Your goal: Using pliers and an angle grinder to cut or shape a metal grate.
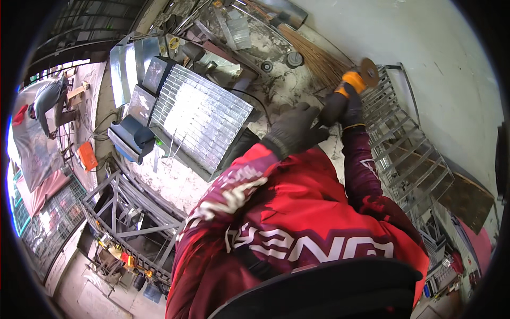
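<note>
While I watch, two gloved hands: right hand (350, 103) fingers closed around one angle grinder (345, 90), left hand (295, 130) fingers curled beside it; one metal grille (199, 117), concrete floor (287, 85).

Red and maroon long-sleeved jersey with white lettering, dark knit gloves on both hands (295, 130).
</note>
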Available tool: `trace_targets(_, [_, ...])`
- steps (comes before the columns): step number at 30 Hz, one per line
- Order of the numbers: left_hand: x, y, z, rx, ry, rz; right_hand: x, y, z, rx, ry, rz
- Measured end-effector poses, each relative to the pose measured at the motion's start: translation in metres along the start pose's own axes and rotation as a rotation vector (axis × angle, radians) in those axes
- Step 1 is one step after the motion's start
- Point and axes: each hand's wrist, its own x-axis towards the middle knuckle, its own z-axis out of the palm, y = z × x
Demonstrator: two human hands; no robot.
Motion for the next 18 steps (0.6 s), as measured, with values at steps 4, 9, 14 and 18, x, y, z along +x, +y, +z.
trace_targets(4, [-0.049, -0.014, -0.063, -0.032, 0.266, -0.072, 0.075, -0.036, -0.139, 0.143, -0.096, 0.057])
trace_targets(9, [-0.134, -0.085, -0.095, 0.192, 0.472, -0.35, 0.122, -0.027, -0.215, 0.352, 0.238, 0.033])
trace_targets(14, [-0.151, -0.099, -0.087, 0.168, 0.421, -0.589, 0.166, -0.024, -0.295, 0.285, 0.458, -0.098])
trace_targets(18, [-0.14, -0.092, -0.075, 0.29, 0.287, -0.534, 0.198, -0.017, -0.337, 0.04, 0.565, -0.296])
